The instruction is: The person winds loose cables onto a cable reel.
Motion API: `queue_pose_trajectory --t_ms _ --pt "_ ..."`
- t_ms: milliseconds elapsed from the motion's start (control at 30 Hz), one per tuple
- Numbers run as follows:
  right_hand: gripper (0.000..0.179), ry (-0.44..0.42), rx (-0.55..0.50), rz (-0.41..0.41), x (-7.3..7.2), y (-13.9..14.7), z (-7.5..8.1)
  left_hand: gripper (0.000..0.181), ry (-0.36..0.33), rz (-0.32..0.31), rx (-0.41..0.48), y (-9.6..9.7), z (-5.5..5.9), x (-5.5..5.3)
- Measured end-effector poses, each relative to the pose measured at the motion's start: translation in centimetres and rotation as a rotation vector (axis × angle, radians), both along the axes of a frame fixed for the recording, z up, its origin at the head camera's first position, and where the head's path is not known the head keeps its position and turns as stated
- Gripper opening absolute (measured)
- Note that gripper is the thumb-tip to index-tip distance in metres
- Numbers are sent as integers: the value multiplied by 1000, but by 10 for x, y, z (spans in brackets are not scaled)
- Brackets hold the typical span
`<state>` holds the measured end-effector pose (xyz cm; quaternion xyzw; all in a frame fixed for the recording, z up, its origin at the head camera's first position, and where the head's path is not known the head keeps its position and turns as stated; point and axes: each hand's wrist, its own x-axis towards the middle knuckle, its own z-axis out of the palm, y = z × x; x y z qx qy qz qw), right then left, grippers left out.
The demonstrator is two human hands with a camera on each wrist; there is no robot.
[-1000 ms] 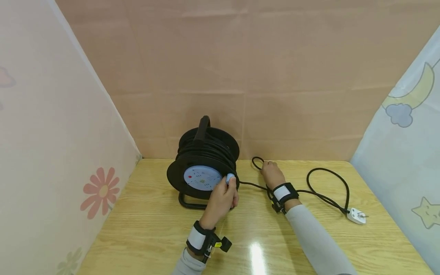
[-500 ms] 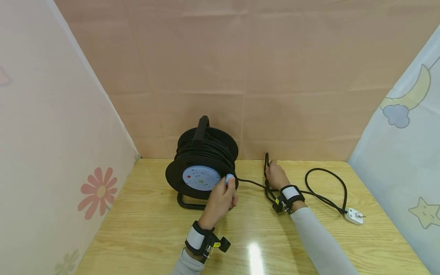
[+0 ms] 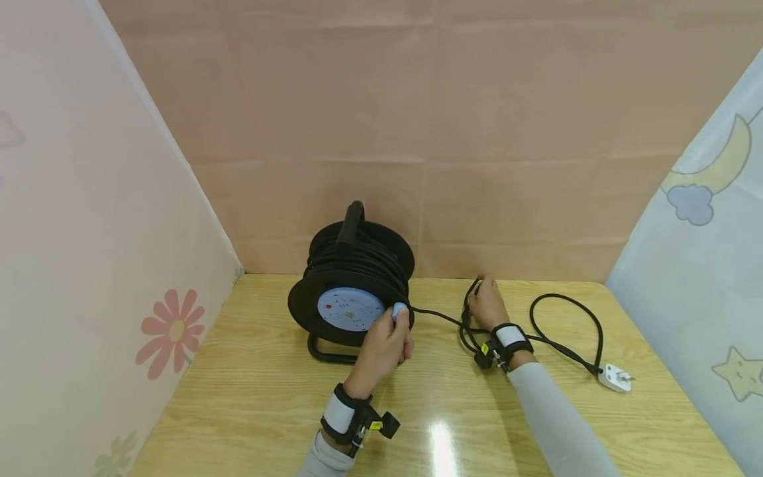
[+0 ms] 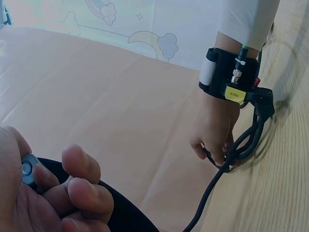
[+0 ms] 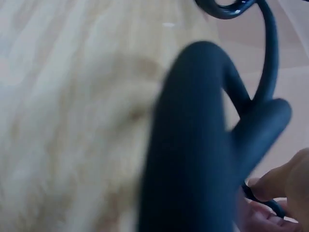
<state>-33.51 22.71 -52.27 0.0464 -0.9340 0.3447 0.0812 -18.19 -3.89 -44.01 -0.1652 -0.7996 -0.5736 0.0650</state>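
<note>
A black cable reel (image 3: 357, 255) stands on its tube frame at the table's back, left of centre. Its round face carries a pale blue socket panel (image 3: 350, 309). My left hand (image 3: 379, 351) pinches the small blue winding knob (image 3: 399, 309) at the face's right edge. From the reel a black cable (image 3: 438, 314) runs rightward into a bunch of loops. My right hand (image 3: 489, 305) grips the cable near the back wall; the left wrist view has its fingers curled down over the cable (image 4: 205, 195). In the right wrist view, thick blurred cable loops (image 5: 193, 140) partly cover the fingers (image 5: 273, 183).
Right of my right hand, the cable makes another wide loop that ends in a white plug (image 3: 615, 377) with its pins pointing right. A brown paper wall (image 3: 507, 165) closes off the table's back. Patterned panels (image 3: 709, 265) rise at both sides of the wooden table (image 3: 268, 411).
My right hand has moved a little to the right with the cable. The small loop by its fingers rose upright, then drew in close to the hand. My left hand stays at the knob.
</note>
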Motion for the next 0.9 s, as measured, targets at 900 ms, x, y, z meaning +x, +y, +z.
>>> queue_pose_trajectory --t_ms 900 --pt "77 103 706 -156 18 -5 13 50 -9 1 4 0 -2 0"
